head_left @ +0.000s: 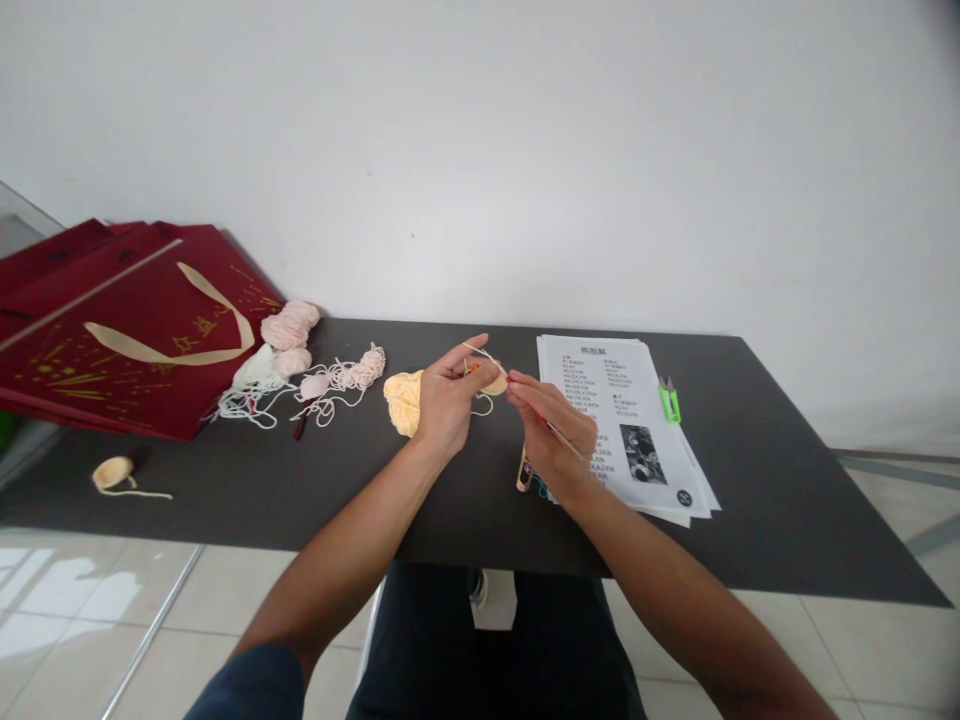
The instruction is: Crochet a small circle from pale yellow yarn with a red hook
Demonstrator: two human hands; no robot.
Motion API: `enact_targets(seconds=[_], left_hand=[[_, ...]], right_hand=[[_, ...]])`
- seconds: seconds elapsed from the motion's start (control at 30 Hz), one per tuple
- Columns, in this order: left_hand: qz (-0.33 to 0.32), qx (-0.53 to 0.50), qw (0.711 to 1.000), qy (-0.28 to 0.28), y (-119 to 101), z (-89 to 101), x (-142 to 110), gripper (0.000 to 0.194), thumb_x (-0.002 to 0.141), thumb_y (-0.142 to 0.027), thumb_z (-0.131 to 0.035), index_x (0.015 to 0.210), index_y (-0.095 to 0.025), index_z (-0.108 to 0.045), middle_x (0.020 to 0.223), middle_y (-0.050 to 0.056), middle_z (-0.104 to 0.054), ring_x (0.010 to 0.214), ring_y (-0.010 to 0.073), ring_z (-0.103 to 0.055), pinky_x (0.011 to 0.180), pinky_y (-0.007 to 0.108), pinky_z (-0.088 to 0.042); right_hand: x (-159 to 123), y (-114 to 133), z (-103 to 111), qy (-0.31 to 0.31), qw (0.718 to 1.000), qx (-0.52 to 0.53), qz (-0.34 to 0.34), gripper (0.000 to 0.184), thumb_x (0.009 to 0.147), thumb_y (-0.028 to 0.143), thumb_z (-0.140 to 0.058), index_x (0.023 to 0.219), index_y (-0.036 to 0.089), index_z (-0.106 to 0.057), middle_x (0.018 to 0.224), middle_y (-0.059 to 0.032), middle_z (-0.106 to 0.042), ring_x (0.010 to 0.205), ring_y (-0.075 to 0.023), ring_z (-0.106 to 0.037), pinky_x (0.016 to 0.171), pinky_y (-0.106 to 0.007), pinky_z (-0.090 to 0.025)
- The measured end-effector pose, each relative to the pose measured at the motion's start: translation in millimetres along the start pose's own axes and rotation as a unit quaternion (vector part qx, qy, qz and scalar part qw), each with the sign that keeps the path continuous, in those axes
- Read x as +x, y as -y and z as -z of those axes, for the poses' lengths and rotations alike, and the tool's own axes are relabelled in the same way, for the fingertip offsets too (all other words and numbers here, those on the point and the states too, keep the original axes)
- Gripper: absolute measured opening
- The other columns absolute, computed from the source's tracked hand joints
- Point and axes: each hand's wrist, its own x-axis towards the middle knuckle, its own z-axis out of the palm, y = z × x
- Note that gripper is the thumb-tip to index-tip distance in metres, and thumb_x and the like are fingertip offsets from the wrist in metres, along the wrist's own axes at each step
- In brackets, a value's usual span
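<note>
My left hand (pixel 448 400) pinches a small cream crochet piece (pixel 494 382) between thumb and fingers, its index finger raised with yarn running over it. My right hand (pixel 553 425) grips a crochet hook (pixel 559 436) like a pen, its tip at the edge of the piece. A small orange spot shows near the left fingertips, too small to name. Behind the left wrist lies a ball of yellow yarn (pixel 403 402). Partly hidden under the right hand is a small pinkish item (pixel 523 470) with blue thread beside it.
Printed sheets (pixel 600 400) lie at the right, with green thread snips (pixel 669 400) on their edge. Dark red gift bags (pixel 142 330) stand at the left beside pink yarn (pixel 289 325) and white yarn (pixel 255 370). A cream crocheted cup shape (pixel 112 472) sits on the dark table (pixel 780 500).
</note>
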Motion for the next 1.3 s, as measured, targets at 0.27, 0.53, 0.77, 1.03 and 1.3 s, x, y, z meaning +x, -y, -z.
enact_targets(seconds=[0.27, 0.53, 0.77, 1.03, 1.3], left_hand=[[0.084, -0.1, 0.991, 0.034, -8.8, -1.3, 1.4, 0.05, 0.064, -0.016, -0.092, 0.112, -0.015, -0.078, 0.079, 0.001, -0.075, 0.071, 0.0097, -0.067, 0.075, 0.024, -0.052], [0.071, -0.043, 0.995, 0.049, -7.8, 1.0, 0.4, 0.056, 0.059, -0.01, -0.089, 0.113, -0.016, -0.079, 0.079, 0.0, -0.075, 0.066, 0.0083, -0.064, 0.067, 0.022, -0.048], [0.047, 0.001, 0.997, 0.053, -13.1, 4.2, 3.4, 0.052, 0.06, -0.011, -0.085, 0.112, -0.017, -0.08, 0.073, -0.002, -0.069, 0.062, 0.0071, -0.057, 0.062, 0.022, -0.042], [0.049, -0.011, 0.994, 0.093, -15.5, 7.5, 4.6, 0.049, 0.058, -0.01, -0.075, 0.105, -0.017, -0.083, 0.069, 0.0, -0.066, 0.058, 0.0082, -0.049, 0.057, 0.024, -0.033], [0.091, -0.044, 0.987, 0.123, -18.1, 10.2, 7.2, 0.038, 0.053, -0.014, -0.064, 0.086, -0.012, -0.084, 0.057, 0.003, -0.06, 0.054, 0.0115, -0.044, 0.056, 0.029, -0.03]], right_hand=[[6.6, -6.2, -0.9, -0.012, 0.993, 0.093, -0.073, 0.015, 0.086, 0.029, -0.082, 0.1, 0.035, -0.084, 0.11, -0.0012, -0.084, 0.095, -0.0222, -0.078, 0.092, -0.044, -0.065], [27.8, 0.8, 2.5, -0.047, 0.951, 0.252, -0.173, 0.016, 0.082, 0.03, -0.085, 0.09, 0.027, -0.072, 0.093, 0.0016, -0.081, 0.076, -0.0114, -0.071, 0.072, -0.026, -0.059], [29.8, 2.8, 8.4, -0.055, 0.966, 0.224, -0.119, 0.016, 0.081, 0.027, -0.084, 0.088, 0.028, -0.07, 0.093, 0.0021, -0.078, 0.072, -0.0113, -0.067, 0.069, -0.027, -0.055], [28.7, 5.4, 9.7, -0.033, 0.971, 0.213, -0.107, 0.015, 0.082, 0.026, -0.083, 0.087, 0.028, -0.069, 0.092, 0.001, -0.078, 0.07, -0.0115, -0.065, 0.068, -0.029, -0.051], [30.5, 6.3, 11.0, 0.001, 0.954, 0.254, -0.16, 0.022, 0.079, 0.032, -0.088, 0.085, 0.027, -0.068, 0.086, 0.0019, -0.076, 0.066, -0.0105, -0.06, 0.063, -0.026, -0.051]])
